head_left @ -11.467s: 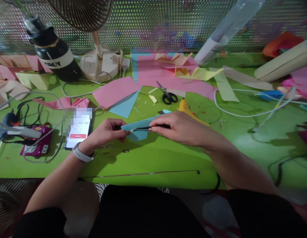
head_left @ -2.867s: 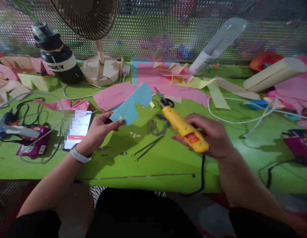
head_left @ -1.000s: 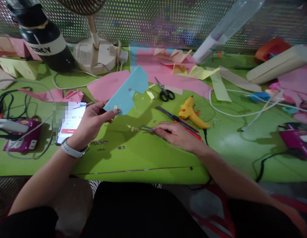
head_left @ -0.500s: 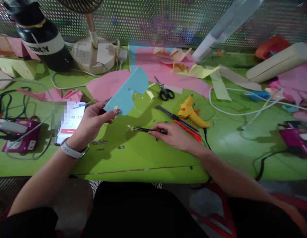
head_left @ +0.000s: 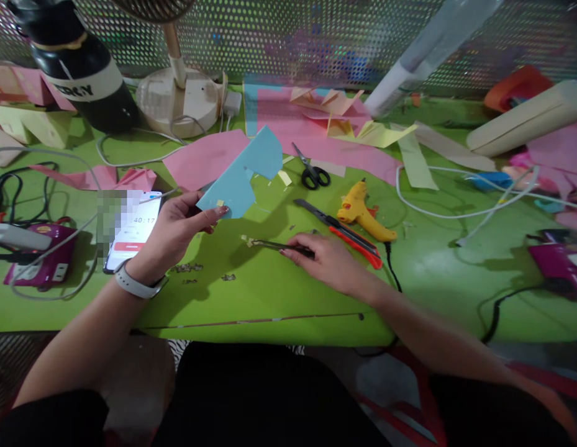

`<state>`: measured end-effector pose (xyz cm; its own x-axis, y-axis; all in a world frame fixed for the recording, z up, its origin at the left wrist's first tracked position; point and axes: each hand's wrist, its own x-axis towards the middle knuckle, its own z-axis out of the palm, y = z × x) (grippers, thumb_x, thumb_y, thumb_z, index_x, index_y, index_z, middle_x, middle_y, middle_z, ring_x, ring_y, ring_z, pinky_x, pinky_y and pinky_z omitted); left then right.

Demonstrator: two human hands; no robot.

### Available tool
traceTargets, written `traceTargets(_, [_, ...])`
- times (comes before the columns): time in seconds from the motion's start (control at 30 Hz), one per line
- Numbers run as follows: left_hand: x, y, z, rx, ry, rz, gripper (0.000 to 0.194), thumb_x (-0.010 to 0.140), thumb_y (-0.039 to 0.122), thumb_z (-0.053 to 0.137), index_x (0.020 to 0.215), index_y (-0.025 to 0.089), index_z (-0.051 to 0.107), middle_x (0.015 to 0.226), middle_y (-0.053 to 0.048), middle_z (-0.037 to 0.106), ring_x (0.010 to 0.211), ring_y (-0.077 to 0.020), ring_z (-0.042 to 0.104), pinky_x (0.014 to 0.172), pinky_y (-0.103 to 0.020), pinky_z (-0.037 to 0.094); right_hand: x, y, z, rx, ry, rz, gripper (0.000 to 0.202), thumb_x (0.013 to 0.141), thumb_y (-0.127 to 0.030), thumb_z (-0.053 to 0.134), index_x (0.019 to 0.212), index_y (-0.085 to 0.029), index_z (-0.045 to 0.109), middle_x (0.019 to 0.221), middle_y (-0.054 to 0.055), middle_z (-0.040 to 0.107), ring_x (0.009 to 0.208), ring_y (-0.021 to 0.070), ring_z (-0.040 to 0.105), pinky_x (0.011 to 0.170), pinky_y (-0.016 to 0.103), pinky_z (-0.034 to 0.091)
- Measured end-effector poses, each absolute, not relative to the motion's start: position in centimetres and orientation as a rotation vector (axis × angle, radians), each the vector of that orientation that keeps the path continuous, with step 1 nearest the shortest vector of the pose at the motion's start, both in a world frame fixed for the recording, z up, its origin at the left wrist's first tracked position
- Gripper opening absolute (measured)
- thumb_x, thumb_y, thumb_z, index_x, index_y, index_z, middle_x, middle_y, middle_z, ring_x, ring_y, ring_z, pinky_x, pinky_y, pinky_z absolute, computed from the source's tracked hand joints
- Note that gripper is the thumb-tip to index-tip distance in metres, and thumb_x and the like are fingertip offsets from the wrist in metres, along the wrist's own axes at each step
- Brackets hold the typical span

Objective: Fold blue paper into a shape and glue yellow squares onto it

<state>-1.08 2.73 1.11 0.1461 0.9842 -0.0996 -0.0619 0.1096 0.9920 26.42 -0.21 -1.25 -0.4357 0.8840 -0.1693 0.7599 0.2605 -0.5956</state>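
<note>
Between thumb and fingers, my left hand (head_left: 188, 217) pinches the lower left corner of a light blue sheet of paper (head_left: 239, 180) with a cut-out edge. A small yellow paper square (head_left: 220, 203) lies on that sheet near my thumb. My right hand (head_left: 323, 257) is closed around dark tweezers (head_left: 279, 247), which point left, low over the green table. Small pale yellow paper bits (head_left: 249, 241) are at the tweezer tips; whether the tips grip them I cannot tell. Tiny metallic-looking pieces (head_left: 188, 268) lie in clusters on the table below my left hand.
Black scissors (head_left: 311, 171), an orange cutter knife (head_left: 353, 239) and a yellow glue gun (head_left: 363, 214) lie beyond my right hand. A phone (head_left: 134, 230) rests by my left wrist. Pink paper (head_left: 208, 158), a fan base (head_left: 181, 102) and a black bottle (head_left: 83, 68) stand or lie further back.
Almost nothing differs. The view has shifted very slightly, and both hands keep their hold on the blue paper and the tweezers.
</note>
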Motion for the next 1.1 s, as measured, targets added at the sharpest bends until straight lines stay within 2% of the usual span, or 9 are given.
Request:
traceTargets(0.13, [-1.0, 2.6, 1.2, 1.144, 1.129, 1.053, 0.012, 0.072, 0.025, 0.08, 0.076, 0.018, 0.07, 0.07, 0.001, 0.062, 0.058, -0.0077, 0.05, 0.052, -0.021, 0.042, 26.2, -0.7, -1.3, -1.534, -2.447, 0.731, 0.026, 0.097, -0.037, 0.049, 0.096, -0.018, 0.066, 0.096, 0.01, 0.073, 0.084, 0.0244, 0.067, 0.071, 0.036, 0.046])
traceTargets(0.23, [-0.9, 2.6, 1.3, 1.153, 1.152, 1.053, 0.014, 0.071, 0.027, 0.08, 0.076, 0.018, 0.07, 0.07, 0.001, 0.062, 0.057, -0.0084, 0.05, 0.052, -0.022, 0.043, 26.1, -1.1, -1.5, -1.493, -2.512, 0.615, 0.026, 0.099, -0.035, 0.046, 0.097, -0.018, 0.065, 0.096, 0.01, 0.073, 0.083, 0.0238, 0.067, 0.068, 0.034, 0.045])
traceTargets(0.47, [-0.8, 2.7, 1.2, 1.15, 1.167, 1.051, 0.016, 0.07, 0.028, 0.081, 0.074, 0.018, 0.07, 0.067, 0.001, 0.061, 0.056, -0.0081, 0.051, 0.051, -0.022, 0.043, 26.2, -1.1, -1.8, -1.454, -2.541, 0.582, 0.029, 0.1, -0.035, 0.043, 0.093, -0.017, 0.066, 0.09, 0.009, 0.073, 0.075, 0.0212, 0.066, 0.061, 0.031, 0.04])
traceTargets(0.67, [-0.8, 2.6, 1.5, 1.137, 1.148, 1.056, 0.015, 0.07, 0.026, 0.081, 0.073, 0.017, 0.069, 0.064, 0.002, 0.06, 0.056, -0.0078, 0.05, 0.051, -0.021, 0.043, 26.3, -0.5, -1.6, -1.493, -2.382, 0.833, 0.024, 0.096, -0.038, 0.052, 0.089, -0.02, 0.066, 0.085, 0.006, 0.072, 0.075, 0.0199, 0.064, 0.066, 0.031, 0.042])
traceTargets(0.77, [-0.8, 2.6, 1.6, 1.128, 1.154, 1.055, 0.014, 0.069, 0.026, 0.081, 0.074, 0.018, 0.07, 0.065, 0.002, 0.061, 0.056, -0.0081, 0.051, 0.052, -0.021, 0.044, 26.6, 0.0, -1.1, -1.501, -2.2, 1.083, 0.028, 0.093, -0.043, 0.054, 0.082, -0.02, 0.064, 0.072, 0.002, 0.066, 0.066, 0.016, 0.058, 0.061, 0.029, 0.041])
traceTargets(0.9, [-0.8, 2.6, 1.4, 1.154, 1.121, 1.023, 0.017, 0.064, 0.022, 0.084, 0.075, 0.018, 0.071, 0.071, 0.001, 0.066, 0.058, -0.0084, 0.053, 0.052, -0.021, 0.045, 27.2, 0.4, 0.2, -1.422, -1.91, 1.383, 0.033, 0.087, -0.051, 0.06, 0.078, -0.019, 0.062, 0.064, -0.001, 0.058, 0.057, 0.0118, 0.051, 0.052, 0.026, 0.039])
traceTargets(1.1, [-0.6, 2.4, 1.1, 1.192, 1.084, 0.922, 0.017, 0.065, 0.023, 0.085, 0.075, 0.018, 0.072, 0.074, 0.0, 0.07, 0.058, -0.009, 0.057, 0.054, -0.021, 0.047, 26.8, 0.8, 2.9, -1.378, -1.809, 1.468, 0.034, 0.084, -0.053, 0.064, 0.076, -0.02, 0.061, 0.059, -0.003, 0.053, 0.05, 0.0088, 0.046, 0.045, 0.025, 0.036])
